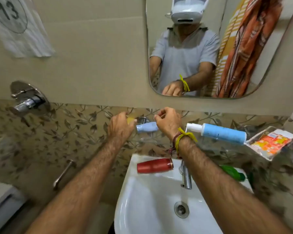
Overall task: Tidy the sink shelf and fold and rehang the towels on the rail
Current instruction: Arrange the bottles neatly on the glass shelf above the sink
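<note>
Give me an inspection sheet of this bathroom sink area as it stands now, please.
Surface: white sink with a clear shelf above it.
Job's things: small pale blue bottle and blue tube lying on their sides on the shelf; towels seen hanging in the mirror.
Clutter: red bottle and green bottle lying on the sink rim; orange packet in the clear tray.
Grippers: left hand holds something yellow; right hand curled, contents unclear.
Cables: nothing seen.
Surroundings: mirror, sink tap, numbered paper.

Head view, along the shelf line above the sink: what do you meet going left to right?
Wall tap → left hand → small pale-blue bottle → right hand → large blue bottle with white cap → clear tray holding an orange packet.
</note>
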